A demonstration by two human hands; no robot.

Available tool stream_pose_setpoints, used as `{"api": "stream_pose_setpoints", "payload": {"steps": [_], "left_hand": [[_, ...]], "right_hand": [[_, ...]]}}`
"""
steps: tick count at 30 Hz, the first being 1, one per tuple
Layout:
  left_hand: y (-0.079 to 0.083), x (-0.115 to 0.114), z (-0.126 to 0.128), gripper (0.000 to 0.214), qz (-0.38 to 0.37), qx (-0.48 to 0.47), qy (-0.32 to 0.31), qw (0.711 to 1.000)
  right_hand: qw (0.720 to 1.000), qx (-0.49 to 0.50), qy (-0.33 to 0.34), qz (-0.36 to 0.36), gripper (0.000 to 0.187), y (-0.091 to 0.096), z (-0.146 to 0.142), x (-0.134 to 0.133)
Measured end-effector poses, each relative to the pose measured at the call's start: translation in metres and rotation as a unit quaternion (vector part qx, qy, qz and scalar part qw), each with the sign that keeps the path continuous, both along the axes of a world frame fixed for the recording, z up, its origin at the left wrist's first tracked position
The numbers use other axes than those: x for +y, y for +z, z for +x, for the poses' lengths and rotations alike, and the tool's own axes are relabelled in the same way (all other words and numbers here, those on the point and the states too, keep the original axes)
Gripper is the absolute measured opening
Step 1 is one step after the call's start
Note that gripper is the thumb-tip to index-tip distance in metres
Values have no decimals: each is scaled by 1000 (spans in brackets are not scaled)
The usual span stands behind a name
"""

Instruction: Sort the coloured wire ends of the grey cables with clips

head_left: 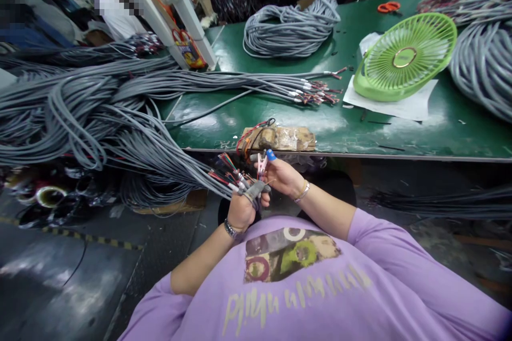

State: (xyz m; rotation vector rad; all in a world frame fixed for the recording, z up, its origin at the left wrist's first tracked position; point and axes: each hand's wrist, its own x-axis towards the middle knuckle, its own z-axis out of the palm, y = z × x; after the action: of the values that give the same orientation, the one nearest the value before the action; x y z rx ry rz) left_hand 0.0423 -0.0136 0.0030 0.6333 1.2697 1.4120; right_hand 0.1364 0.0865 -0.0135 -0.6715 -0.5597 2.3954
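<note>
Cables run into the clasped left hand.

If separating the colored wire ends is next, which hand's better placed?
Probably the right hand: it's close to the colored wire ends, while the left hand is busy holding the gray cables.

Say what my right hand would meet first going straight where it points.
Past the pale clip, your right hand would probably meet the wooden block, near its left end; depth is unclear.

Wearer's two hands, one green fan, one pair of orange-handled scissors
</note>
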Motion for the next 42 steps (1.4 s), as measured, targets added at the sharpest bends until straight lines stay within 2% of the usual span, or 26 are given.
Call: {"api": "stream_pose_setpoints", "payload": {"steps": [8,19,25,33,42], "left_hand": [[-6,6,2,29,-5,13,-6,1000],[-2,-6,1,29,-13,12,-13,1000],[0,-6,1,28,-7,13,13,1000],[4,4,2,29,-10,8,7,1000],[-1,6,1,29,-34,-6,4,999]], "right_hand": [[1000,-5,-10,23,52,6,-7,-1],[998,57,25,-31,49,-7,1,-1],[998,61,14,-23,37,-10,4,2],[999,31,-11,11,44,-14,-4,1],[997,62,47,-11,43,-5,1,1]]}}
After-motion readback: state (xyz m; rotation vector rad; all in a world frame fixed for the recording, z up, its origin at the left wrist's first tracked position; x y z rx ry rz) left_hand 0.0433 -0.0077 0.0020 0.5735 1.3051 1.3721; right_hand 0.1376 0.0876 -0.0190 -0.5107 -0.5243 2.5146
